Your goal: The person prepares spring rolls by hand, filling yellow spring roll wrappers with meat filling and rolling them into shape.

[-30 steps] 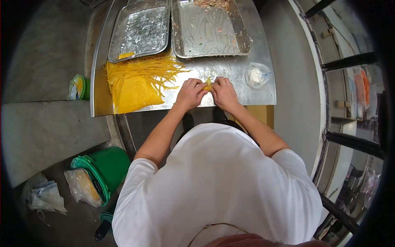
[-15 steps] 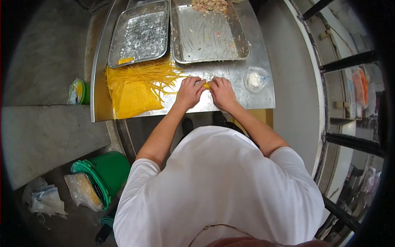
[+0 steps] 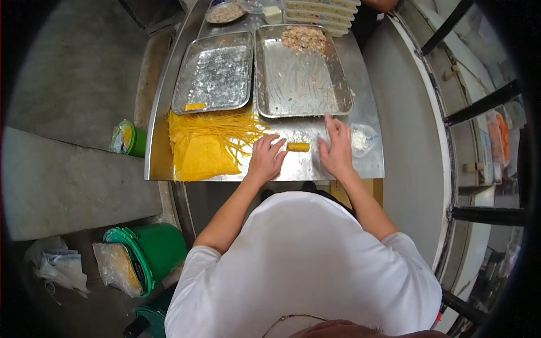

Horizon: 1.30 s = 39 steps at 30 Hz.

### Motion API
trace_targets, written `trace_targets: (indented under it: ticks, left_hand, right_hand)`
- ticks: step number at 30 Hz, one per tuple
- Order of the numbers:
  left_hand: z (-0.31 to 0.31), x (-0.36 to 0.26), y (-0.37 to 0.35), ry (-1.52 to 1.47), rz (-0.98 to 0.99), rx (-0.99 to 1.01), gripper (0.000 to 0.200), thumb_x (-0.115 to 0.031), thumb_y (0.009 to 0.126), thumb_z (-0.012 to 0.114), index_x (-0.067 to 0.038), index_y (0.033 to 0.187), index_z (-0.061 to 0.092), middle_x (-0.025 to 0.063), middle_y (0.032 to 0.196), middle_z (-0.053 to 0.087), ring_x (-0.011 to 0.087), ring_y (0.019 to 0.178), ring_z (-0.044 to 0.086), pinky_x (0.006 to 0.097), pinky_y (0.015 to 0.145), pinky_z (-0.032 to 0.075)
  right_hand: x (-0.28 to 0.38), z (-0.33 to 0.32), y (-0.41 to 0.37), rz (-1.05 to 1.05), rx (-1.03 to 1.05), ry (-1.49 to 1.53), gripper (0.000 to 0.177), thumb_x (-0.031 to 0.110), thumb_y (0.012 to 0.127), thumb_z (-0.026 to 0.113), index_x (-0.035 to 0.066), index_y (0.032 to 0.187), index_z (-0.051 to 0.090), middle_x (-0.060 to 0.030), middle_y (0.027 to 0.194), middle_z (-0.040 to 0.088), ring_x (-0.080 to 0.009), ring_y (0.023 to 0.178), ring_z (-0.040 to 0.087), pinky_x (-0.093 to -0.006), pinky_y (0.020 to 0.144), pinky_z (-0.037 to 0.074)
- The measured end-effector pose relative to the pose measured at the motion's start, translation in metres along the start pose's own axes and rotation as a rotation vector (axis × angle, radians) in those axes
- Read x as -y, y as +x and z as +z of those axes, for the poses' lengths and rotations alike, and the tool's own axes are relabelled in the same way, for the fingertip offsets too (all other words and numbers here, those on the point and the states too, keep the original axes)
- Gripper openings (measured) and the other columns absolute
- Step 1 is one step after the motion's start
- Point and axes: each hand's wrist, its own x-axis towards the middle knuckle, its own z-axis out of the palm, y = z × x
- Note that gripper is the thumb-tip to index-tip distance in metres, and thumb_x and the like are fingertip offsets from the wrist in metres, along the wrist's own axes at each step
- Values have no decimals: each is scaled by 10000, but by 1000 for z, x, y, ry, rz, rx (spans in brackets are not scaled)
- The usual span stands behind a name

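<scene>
A short yellow roll (image 3: 298,147) lies on the metal table (image 3: 307,168) between my two hands. My left hand (image 3: 266,159) rests just left of it, fingers apart and thumb close to the roll's end. To the roll's right, my right hand (image 3: 338,151) is open, its fingers stretched toward the near rim of the filling tray (image 3: 296,84). Minced filling (image 3: 304,38) is heaped at that tray's far end. Beside my right hand sits a clear bag of white paste or powder (image 3: 360,140). Yellow wrapper sheets (image 3: 206,158) with shredded strips (image 3: 217,125) lie left of my left hand.
Another tray (image 3: 214,67), dusted white, holds one yellow roll (image 3: 195,106) at its near edge. Stacked boxes (image 3: 318,17) and a bowl of mince (image 3: 225,11) stand at the far end. Part of another person's arm (image 3: 381,4) shows there. Green buckets (image 3: 160,256) stand on the floor.
My hands have come apart, leaving the yellow roll on the table. My right hand has moved right and opened toward the tray. The view has tilted up, showing more of the far table.
</scene>
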Motion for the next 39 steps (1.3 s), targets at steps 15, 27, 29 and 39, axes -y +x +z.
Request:
trace_targets:
  ticks: [15, 27, 29, 39]
  left_hand:
    - [-217, 99, -65, 262, -326, -645, 318, -138, 1020, 684, 6, 1302, 694, 192, 1260, 699, 369, 1198, 622, 478, 1068, 469]
    - [-281, 165, -76, 553, -504, -581, 480, -331, 1023, 696, -28, 1390, 628, 196, 1355, 652, 416, 1269, 571, 517, 1087, 433]
    - [-280, 158, -71, 574, -548, -550, 497, -356, 1022, 692, -29, 1391, 628, 197, 1368, 645, 416, 1281, 564, 516, 1096, 428]
    - [-282, 154, -73, 587, -648, -513, 591, -398, 971, 722, -19, 1412, 612, 210, 1401, 627, 413, 1333, 538, 527, 1139, 409]
  right_hand:
    - [3, 82, -45, -188, 253, -314, 551, 94, 883, 660, -29, 1414, 580, -248, 1414, 606, -434, 1331, 534, -537, 1109, 443]
    - [-10, 101, -5, -118, 275, -397, 590, 190, 885, 719, 12, 1428, 572, -219, 1357, 608, -423, 1328, 530, -551, 1122, 417]
    - [-19, 103, 4, -159, 370, -442, 586, 184, 870, 732, 35, 1418, 587, -208, 1346, 620, -412, 1296, 562, -528, 1111, 440]
    - [7, 85, 49, 131, 783, -261, 264, 106, 856, 679, 40, 1096, 766, -149, 1039, 727, -269, 952, 736, -431, 874, 600]
